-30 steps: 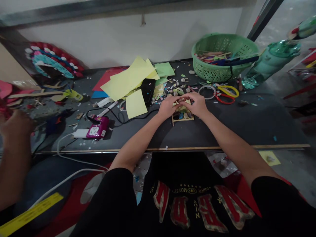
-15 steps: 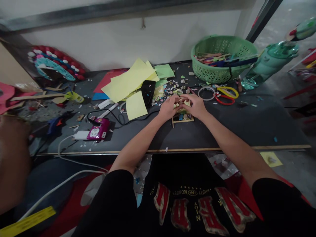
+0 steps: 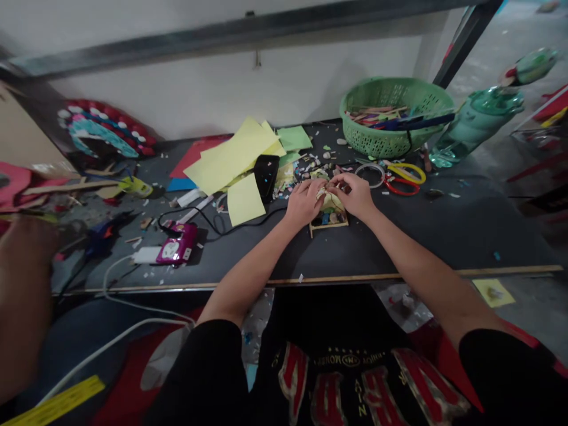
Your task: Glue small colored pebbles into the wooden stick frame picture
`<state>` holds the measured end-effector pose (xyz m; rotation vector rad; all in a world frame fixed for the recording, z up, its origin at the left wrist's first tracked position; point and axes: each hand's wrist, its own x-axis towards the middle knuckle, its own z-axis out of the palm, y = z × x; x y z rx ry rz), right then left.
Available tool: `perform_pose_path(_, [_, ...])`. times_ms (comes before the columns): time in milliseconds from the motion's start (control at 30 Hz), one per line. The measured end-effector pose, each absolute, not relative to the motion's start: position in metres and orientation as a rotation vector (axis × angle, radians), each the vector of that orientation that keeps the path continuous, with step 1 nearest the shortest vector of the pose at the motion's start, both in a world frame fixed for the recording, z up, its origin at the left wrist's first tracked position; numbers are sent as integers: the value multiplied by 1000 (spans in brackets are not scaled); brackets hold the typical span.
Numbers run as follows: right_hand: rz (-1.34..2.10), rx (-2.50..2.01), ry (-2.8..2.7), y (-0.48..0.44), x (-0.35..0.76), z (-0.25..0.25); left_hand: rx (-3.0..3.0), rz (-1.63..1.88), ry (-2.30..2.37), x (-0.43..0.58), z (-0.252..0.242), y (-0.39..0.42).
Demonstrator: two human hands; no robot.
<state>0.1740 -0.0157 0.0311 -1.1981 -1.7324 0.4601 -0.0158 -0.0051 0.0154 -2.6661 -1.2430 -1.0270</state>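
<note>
A small craft model (image 3: 329,223) with a stick frame stands near the table's front edge, with small stones inside and a pale yellow piece (image 3: 332,204) above them. My left hand (image 3: 304,204) is closed around the model's left side, its fingertips at the pale piece. At the model's far right corner, my right hand (image 3: 355,194) is curled, thumb and fingers pinched together. Whatever sits in that pinch is too small to make out. Paper scraps and pebbles (image 3: 313,168) lie just beyond my fingers.
Yellow paper sheets (image 3: 246,201), a black phone (image 3: 266,176) and a purple power adapter (image 3: 178,244) with cables lie left. Behind right stand a green basket (image 3: 377,139) and a green plastic bottle (image 3: 474,127), near scissors (image 3: 404,177). Another person's arm (image 3: 24,296) reaches in at far left.
My hands have shifted slightly apart, uncovering more of the pale yellow piece. My right fingers have moved to the model's far right corner. The camera view has tilted up a little.
</note>
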Motion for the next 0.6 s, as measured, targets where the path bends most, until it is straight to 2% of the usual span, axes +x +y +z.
perform_pose_path(333, [534, -1256, -1576, -12, 179, 30, -2551, -1111, -1304, -29, 14, 7])
perform_pose_path(600, [944, -1392, -1903, 2, 207, 31, -2683, -1024, -1423, -27, 10, 14])
